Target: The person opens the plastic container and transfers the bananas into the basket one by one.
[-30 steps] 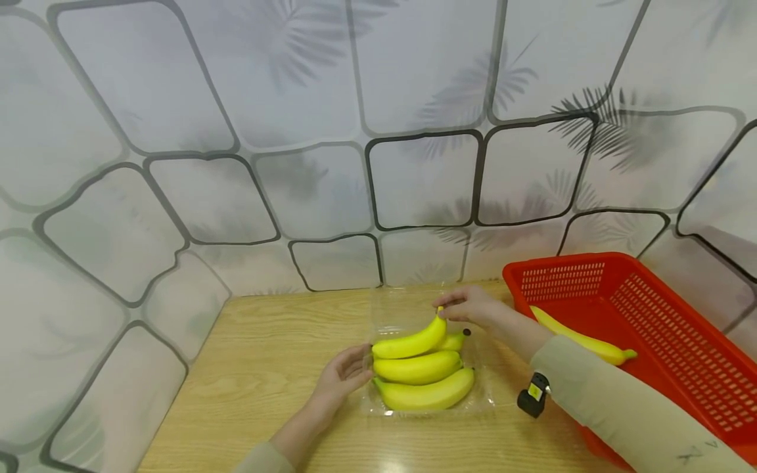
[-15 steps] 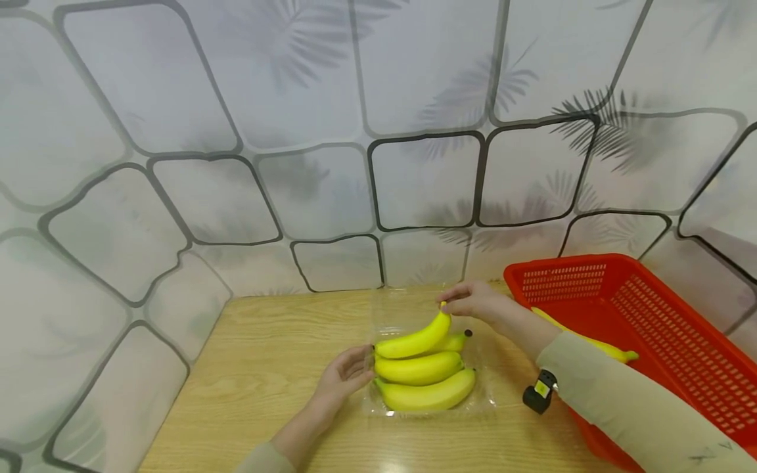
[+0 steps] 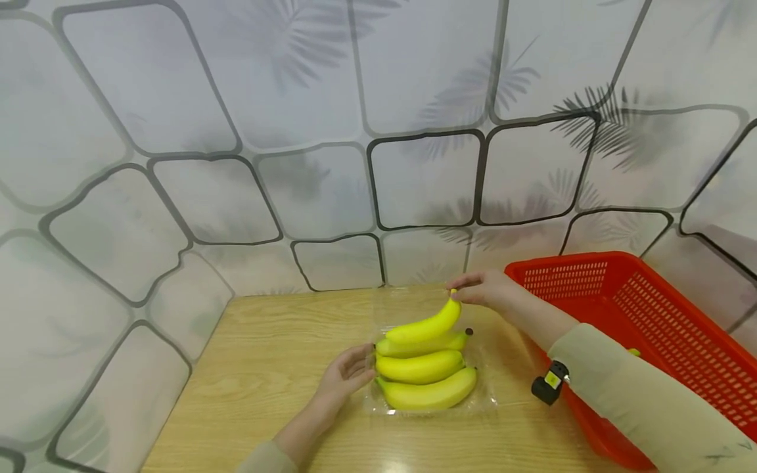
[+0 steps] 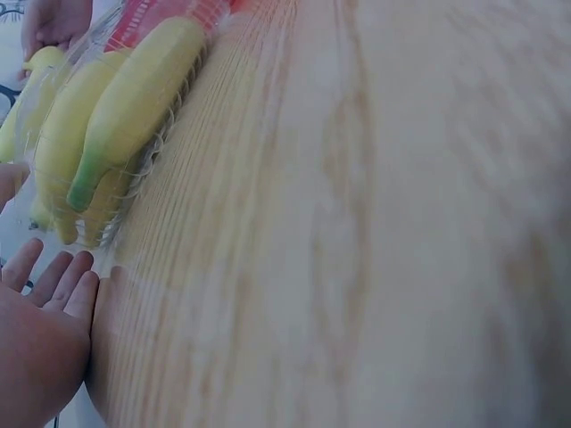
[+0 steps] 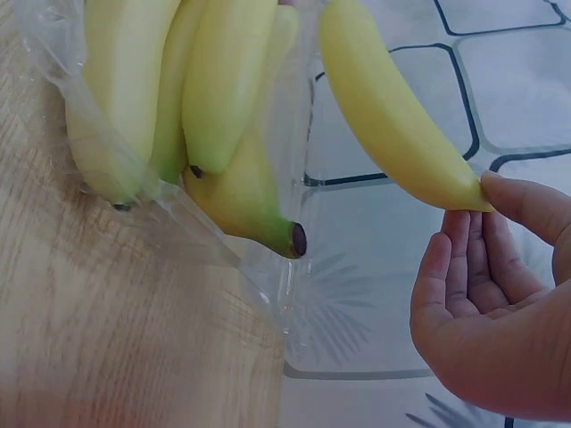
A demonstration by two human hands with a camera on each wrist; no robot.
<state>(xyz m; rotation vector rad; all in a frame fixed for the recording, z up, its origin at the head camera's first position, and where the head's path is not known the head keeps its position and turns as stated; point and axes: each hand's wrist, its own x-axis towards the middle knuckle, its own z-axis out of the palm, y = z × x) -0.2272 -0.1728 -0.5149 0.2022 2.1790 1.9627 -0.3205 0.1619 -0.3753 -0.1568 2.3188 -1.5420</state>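
Observation:
My right hand [image 3: 486,289] pinches one end of a yellow banana [image 3: 427,325] between thumb and fingers. In the right wrist view this banana [image 5: 393,111] hangs tilted beside the others, its far end apart from them. Several more bananas [image 3: 421,368] lie stacked in a clear plastic clamshell box [image 3: 486,398], whose lid [image 3: 405,303] is folded back towards the wall. At the box's left side, my left hand [image 3: 340,381] has its fingers spread by the edge. The left wrist view shows those fingers [image 4: 78,299] loosely extended, holding nothing.
A red perforated plastic basket [image 3: 582,263] stands on the right of the wooden table [image 3: 260,348]. The tip of another banana [image 3: 634,352] shows in it past my right sleeve. A patterned wall covering [image 3: 319,190] rises behind the table and along its left.
My right hand has lifted the pinched banana up and away from the stack, slightly rightward, uncovering the banana beneath. The left hand stays at the box's left edge.

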